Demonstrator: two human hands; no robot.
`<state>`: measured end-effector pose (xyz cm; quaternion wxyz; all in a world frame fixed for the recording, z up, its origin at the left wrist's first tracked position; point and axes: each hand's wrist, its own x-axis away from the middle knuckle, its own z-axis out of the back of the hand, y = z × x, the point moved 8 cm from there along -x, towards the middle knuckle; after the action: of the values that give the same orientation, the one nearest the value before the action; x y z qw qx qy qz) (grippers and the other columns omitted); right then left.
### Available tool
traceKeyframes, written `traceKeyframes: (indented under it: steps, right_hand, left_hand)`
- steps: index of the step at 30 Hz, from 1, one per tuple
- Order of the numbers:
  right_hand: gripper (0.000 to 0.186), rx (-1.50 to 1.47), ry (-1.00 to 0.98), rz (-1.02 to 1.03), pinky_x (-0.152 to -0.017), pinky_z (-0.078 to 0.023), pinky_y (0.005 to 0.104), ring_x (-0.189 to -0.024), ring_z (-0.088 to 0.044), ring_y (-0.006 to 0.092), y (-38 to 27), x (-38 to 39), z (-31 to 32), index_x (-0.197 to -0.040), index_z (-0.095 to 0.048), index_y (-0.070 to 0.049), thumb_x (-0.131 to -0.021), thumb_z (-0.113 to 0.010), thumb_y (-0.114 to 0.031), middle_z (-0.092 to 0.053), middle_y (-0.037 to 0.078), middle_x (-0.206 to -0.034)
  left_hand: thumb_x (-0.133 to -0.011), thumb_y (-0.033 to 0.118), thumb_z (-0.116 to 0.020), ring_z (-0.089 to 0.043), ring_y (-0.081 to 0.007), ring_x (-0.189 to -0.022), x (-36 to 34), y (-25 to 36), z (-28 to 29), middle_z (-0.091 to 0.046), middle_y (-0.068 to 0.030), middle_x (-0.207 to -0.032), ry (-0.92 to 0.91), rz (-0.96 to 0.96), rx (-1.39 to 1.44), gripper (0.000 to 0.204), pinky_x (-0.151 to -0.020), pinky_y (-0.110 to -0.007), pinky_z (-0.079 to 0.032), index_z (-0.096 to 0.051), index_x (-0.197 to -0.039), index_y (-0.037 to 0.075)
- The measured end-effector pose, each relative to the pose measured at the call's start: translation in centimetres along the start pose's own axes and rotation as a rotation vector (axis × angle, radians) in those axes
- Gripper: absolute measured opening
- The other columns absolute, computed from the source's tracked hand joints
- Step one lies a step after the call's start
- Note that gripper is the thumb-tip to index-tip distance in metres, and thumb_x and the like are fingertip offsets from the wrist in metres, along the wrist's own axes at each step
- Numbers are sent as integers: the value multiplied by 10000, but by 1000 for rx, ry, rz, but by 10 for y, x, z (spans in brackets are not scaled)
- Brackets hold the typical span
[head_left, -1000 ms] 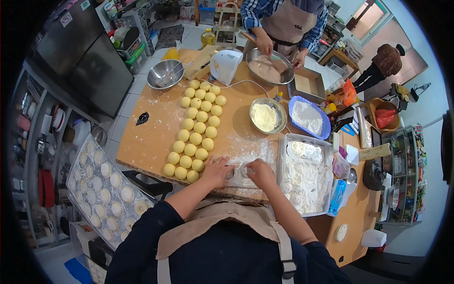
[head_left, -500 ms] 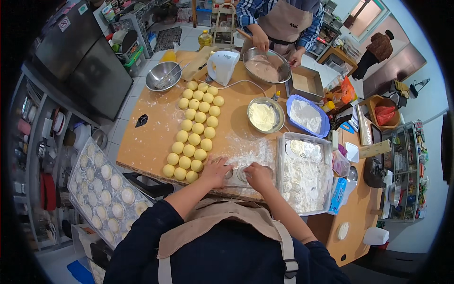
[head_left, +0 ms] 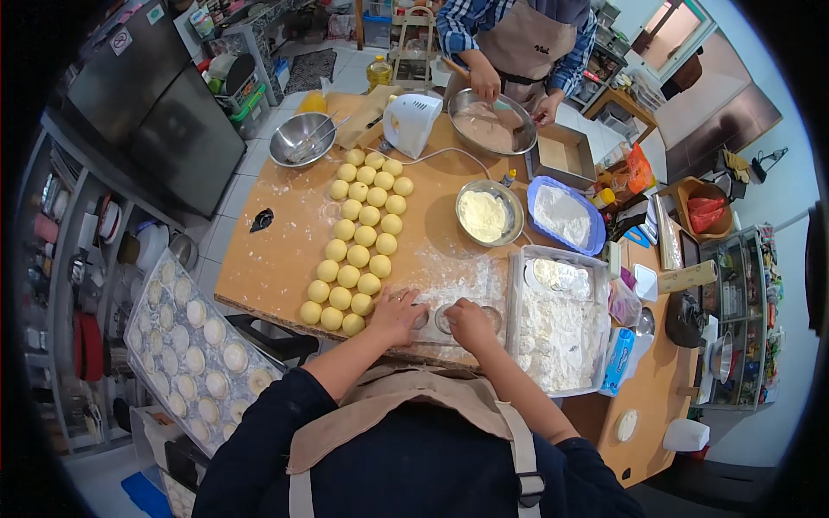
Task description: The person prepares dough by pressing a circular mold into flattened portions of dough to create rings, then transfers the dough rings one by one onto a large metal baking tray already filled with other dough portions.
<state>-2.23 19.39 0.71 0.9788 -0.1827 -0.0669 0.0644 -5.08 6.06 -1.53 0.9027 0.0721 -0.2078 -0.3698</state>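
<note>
Left hand (head_left: 397,315): palm down on the floured wooden board (head_left: 285,250), fingers curled together over a small round metal mould (head_left: 420,319), pressing it to the board.
Right hand (head_left: 471,324): fingers closed round a second small mould (head_left: 446,319), just right of the left hand; whether dough sits inside, cannot tell.
Landmark: the board.
Dough balls (head_left: 358,246): yellow, in three rows up the board's middle; the nearest ball lies just left of the left hand.
Step in hand (judgement): shaping or pressing a piece in the moulds at the board's near edge.
Next move (judgement): calls for a short reach left to the nearest ball, without nudging the rows.
Edges: both hands work close to the board's near edge; a mould could slip off toward the apron.
Open room: bare floured patch just beyond the hands; a flour-filled tray (head_left: 560,324) bounds the board's right side.
Far side: another person stirs in a metal bowl (head_left: 492,125).
Left of board, lower: a tray of filled round pieces (head_left: 194,345).
</note>
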Motion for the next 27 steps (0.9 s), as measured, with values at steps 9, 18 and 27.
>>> traceKeyframes:
  steps: [9,18,27]
  right_hand:
    - [266,-258,124,-156,-778,-513,397,-875,-639,307,35,4,44,-965,-721,-88,-699,-718,-77,-642,116,-979]
    - [213,-162,29,-86,-778,-519,395,-901,-634,303,12,3,17,-935,-724,-121,-726,-684,-108,-644,88,-987]
    - [172,-38,-42,-42,-777,-519,415,-902,-630,313,-7,-2,5,-904,-717,-104,-751,-642,-82,-633,104,-932]
  left_hand:
    - [-564,390,-864,-344,-272,-1376,2,0,5,-337,-96,-1475,-53,11,24,945,-1121,-559,-201,-436,-1396,263]
    - [-545,393,-880,-370,-269,-1357,2,2,8,-359,-95,-1451,-28,7,6,935,-1123,-553,-208,-465,-1372,257]
    - [-586,277,-845,-362,-280,-1361,3,0,4,-362,-102,-1447,-4,1,24,845,-1124,-546,-212,-485,-1350,248]
